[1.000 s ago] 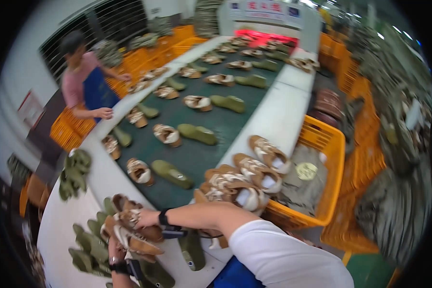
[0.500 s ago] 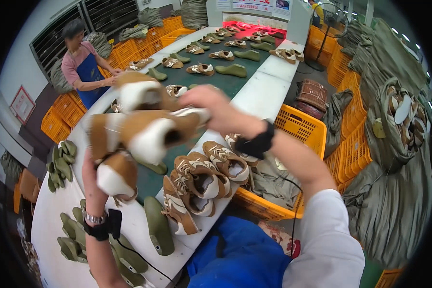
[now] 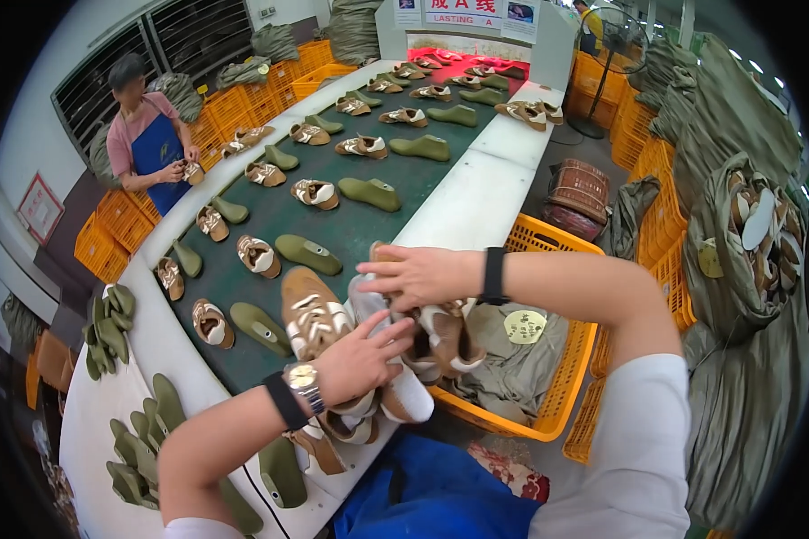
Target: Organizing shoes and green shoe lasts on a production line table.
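Note:
Brown-and-white sneakers crowd the near white ledge (image 3: pixel 458 193) under both my hands. My left hand (image 3: pixel 364 364) lies across the cluster with its fingers stretched and spread. From the right, my right hand (image 3: pixel 422 277) reaches over the shoes, fingers apart on their tops. One laced sneaker (image 3: pixel 307 310) points away beside my left fingers. Another sneaker (image 3: pixel 449 341) rests right of my hands, and a white-ended shoe (image 3: pixel 407 395) sits below my left hand. Parts of the pile are hidden by my hands. A green shoe last (image 3: pixel 283 472) lies near the front edge.
A dark green conveyor belt (image 3: pixel 360 229) carries several sneakers and lasts. More green lasts (image 3: pixel 135 454) stand on the left white surface. At the right is an orange crate (image 3: pixel 571 409) holding grey-green cloth. A co-worker (image 3: pixel 148 144) handles a shoe across the belt.
The sneakers that were lifted in my hands are now down among those on the ledge. Both hands moved right and closer together. The co-worker's hands moved left, where a shoe shows in them.

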The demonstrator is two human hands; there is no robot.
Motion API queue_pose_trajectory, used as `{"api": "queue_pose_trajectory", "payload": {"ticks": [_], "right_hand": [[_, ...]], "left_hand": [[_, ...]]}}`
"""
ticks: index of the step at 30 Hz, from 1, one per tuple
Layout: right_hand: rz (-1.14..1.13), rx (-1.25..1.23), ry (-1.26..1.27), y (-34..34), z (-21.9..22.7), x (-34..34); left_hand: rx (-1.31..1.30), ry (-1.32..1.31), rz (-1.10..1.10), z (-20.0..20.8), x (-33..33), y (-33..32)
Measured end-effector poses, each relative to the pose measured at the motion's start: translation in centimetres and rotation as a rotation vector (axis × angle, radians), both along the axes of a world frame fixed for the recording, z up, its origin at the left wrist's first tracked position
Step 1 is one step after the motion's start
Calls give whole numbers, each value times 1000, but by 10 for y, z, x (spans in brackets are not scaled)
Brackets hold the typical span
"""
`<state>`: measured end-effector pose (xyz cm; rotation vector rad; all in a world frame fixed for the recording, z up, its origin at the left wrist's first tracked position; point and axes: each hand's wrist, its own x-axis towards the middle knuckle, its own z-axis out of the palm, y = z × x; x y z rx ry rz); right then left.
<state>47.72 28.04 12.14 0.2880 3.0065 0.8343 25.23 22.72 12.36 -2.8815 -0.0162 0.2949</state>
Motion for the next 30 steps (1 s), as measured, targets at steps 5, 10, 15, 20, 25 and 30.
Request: {"api": "queue_pose_trajectory", "payload": {"ticks": [5,10,15,20,25,30], "right_hand": [[-520,-136,308,29,-59,4],[-940,-1019,786,36,-91,35],[-738,-1447,1158,-1,-115,61],[-554,-1554,1120,-15,-122,49],[-576,-1575,1059,39,-120,48],[-610,-1548,819,44,-81,50]], "left_hand": [[149,-215,465,-16,7,30],[-266,-324,767,-24,-45,31],[-772,-438,867,-63,-76,31],[-803,-498,898,-66,-48,21],[-926,-418,892,-70,-32,45],[-834,-461,774,-48,-33,44]]}}
